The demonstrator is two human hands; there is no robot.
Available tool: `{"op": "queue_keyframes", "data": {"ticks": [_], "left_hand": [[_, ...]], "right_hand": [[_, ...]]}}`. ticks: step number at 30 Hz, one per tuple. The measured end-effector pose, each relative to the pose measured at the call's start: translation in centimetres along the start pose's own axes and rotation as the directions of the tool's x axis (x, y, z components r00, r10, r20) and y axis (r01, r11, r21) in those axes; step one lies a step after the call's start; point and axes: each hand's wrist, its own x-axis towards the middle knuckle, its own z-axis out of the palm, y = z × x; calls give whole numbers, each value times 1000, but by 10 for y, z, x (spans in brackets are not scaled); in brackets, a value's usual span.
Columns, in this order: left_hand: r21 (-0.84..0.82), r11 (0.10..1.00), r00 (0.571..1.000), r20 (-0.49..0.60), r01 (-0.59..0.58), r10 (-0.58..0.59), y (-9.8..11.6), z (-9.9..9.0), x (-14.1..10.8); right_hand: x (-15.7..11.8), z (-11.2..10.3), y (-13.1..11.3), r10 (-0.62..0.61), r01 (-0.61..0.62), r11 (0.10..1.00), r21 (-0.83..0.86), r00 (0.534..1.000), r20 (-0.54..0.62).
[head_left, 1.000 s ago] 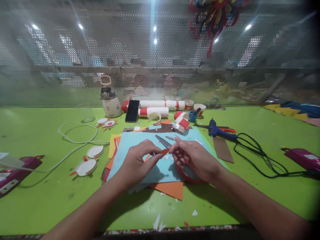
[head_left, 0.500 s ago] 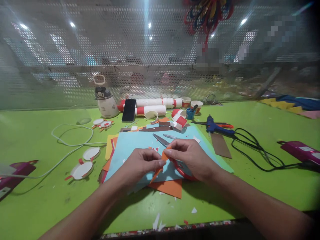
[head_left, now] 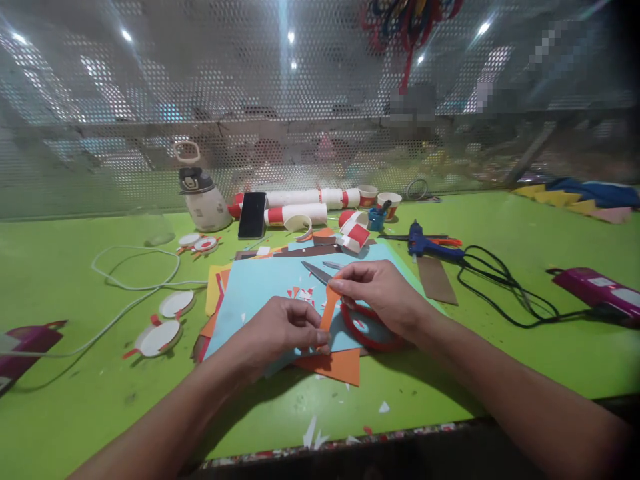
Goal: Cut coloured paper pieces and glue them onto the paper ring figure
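Between my two hands is an orange paper strip (head_left: 330, 310), rounded and wider at its upper end. The thumb and fingers of my right hand (head_left: 375, 293) pinch that upper end. My left hand (head_left: 287, 330) is closed on the strip's lower part. Under my right hand lie red-handled scissors (head_left: 373, 343), blades pointing up and left, on a light blue sheet (head_left: 260, 287). Red and white paper scraps (head_left: 303, 295) are scattered near the blades. An orange sheet (head_left: 343, 367) sticks out from beneath the blue one.
A glue gun (head_left: 430, 243) with a black cord lies at right. Paper discs with red tabs (head_left: 160, 339) sit at left near a white cable (head_left: 135, 303). Behind are a bottle (head_left: 205, 203), a phone (head_left: 253, 215), paper cups (head_left: 356, 235) and white-red tubes (head_left: 300, 215).
The orange strip has turned from edge-on to showing its flat side and rounded end. My left hand has shifted slightly lower along it. The whole view has moved a little.
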Motion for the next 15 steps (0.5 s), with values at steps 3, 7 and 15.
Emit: {"op": "queue_keyframes", "data": {"ticks": [3, 7, 15], "left_hand": [[-5, 1000, 1000, 16, -9, 9, -1, 0, 0], [-35, 999, 998, 67, 20, -18, -4, -1, 1], [140, 990, 988, 157, -25, 2, 0, -9, -3]], "right_hand": [[1, -1, 0, -7, 7, 1000, -15, 1000, -11], [3, -5, 1, -20, 20, 1000, -6, 1000, -22], [13, -20, 9, -117, 120, 992, 36, 991, -62]]}}
